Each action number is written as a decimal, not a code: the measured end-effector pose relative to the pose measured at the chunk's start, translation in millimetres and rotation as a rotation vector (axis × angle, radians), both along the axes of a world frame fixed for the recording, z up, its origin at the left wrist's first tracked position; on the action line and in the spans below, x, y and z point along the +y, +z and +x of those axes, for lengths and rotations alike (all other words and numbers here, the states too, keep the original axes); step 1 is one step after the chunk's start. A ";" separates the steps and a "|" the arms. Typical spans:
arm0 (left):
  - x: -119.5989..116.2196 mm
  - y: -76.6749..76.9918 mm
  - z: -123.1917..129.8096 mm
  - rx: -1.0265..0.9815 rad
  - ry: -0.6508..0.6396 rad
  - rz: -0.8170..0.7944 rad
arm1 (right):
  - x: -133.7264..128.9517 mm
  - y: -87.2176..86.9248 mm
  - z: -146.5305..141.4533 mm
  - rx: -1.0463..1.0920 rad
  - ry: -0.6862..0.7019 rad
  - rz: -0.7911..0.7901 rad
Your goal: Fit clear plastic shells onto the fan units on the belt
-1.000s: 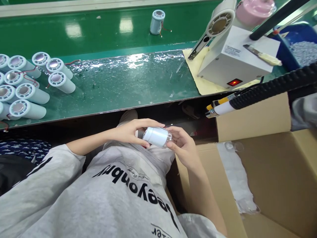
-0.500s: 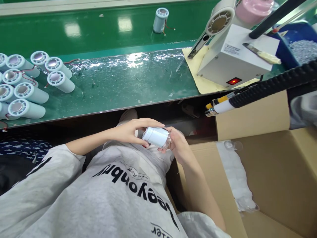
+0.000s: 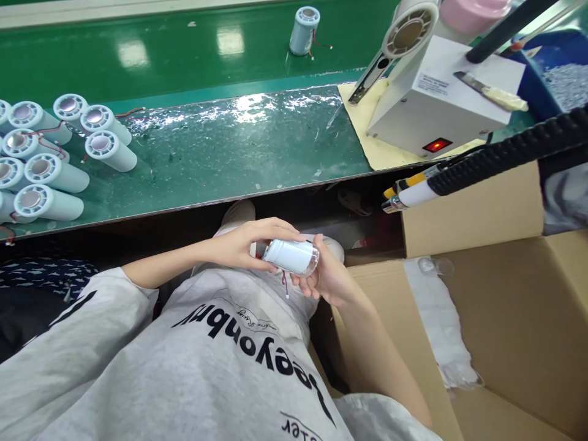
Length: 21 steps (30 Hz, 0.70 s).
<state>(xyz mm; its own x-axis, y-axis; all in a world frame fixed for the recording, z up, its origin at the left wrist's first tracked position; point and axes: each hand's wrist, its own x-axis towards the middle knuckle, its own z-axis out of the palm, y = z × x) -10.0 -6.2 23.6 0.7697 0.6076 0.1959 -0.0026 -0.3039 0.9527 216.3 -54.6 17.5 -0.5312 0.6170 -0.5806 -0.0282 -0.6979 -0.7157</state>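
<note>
Above my lap, my left hand [image 3: 248, 242] is closed round a light blue cylinder [image 3: 290, 256]; it looks like a wrapped battery pack. The cylinder lies tilted on its side, and a thin dark red wire lead [image 3: 285, 285] with a small white connector hangs below it. A clear plastic cap [image 3: 313, 262] covers its right end. My right hand [image 3: 328, 275] is beside that cap, thumb up and fingers apart; whether it touches the cap I cannot tell. The cylinder's left end is mostly hidden by my left hand.
Several similar cylinders [image 3: 57, 171] lie at the bench's left, and one more [image 3: 304, 32] stands on the green surface behind. A white box-shaped device [image 3: 441, 98] with a lit red switch is at right. Below it are a black ribbed hose [image 3: 500, 150] and an open cardboard box [image 3: 514, 306].
My right hand has loosened from the capped end, its fingers spreading and showing more of the clear cap. The wire lead now hangs in view. My left hand keeps its hold.
</note>
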 end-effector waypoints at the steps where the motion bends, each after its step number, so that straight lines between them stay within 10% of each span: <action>1: -1.8 1.8 0.2 0.015 0.020 -0.020 | -2.1 -2.5 0.9 -0.009 -0.013 0.056; 5: -7.8 7.3 0.1 0.041 0.084 -0.245 | -11.0 -8.9 7.1 -0.158 -0.242 0.671; 9: -7.1 8.0 -1.7 0.059 0.039 -0.424 | -14.9 -10.3 14.5 -0.360 -0.165 1.139; 15: -0.9 12.3 -4.8 0.060 -0.052 -0.261 | -18.3 -6.2 15.0 -0.191 -0.262 0.754; 21: -4.3 -1.4 -1.6 0.034 -0.042 -0.423 | -21.1 -7.5 16.2 -0.224 -0.252 0.629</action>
